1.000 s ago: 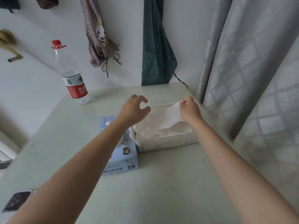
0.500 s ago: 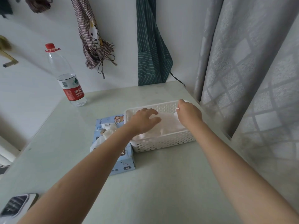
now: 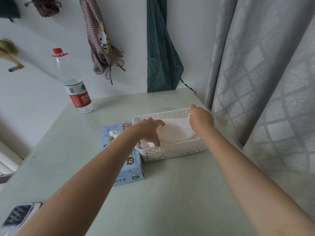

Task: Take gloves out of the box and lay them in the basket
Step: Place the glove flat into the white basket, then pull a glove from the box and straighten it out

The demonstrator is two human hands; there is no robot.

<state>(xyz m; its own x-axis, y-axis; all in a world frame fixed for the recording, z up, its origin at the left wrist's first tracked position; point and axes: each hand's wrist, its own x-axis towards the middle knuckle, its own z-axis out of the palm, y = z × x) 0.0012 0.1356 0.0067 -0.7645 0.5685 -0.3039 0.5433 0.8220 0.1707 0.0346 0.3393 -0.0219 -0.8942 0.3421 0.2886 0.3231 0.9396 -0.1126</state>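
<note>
A white perforated basket (image 3: 172, 151) stands mid-table. A thin translucent white glove (image 3: 175, 133) lies spread flat inside it. My left hand (image 3: 150, 130) reaches into the basket's front-left corner with straight, spread fingers pressing down on the glove. My right hand (image 3: 202, 116) is at the basket's far right corner, its fingers curled on the glove's edge and mostly hidden behind the hand. The light blue glove box (image 3: 124, 169), marked XL, lies against the basket's left side under my left forearm. Another white glove (image 3: 113, 133) pokes out of its opening.
A water bottle (image 3: 76, 86) with a red cap stands at the back left. A dark-screened device (image 3: 18, 213) lies at the table's near left edge. A grey curtain (image 3: 255, 82) hangs close along the right side. Aprons (image 3: 162, 48) hang on the wall behind.
The glove has come down from above the basket and now lies flat in it. My left hand dropped into the basket onto the glove. My right hand moved to the far right corner.
</note>
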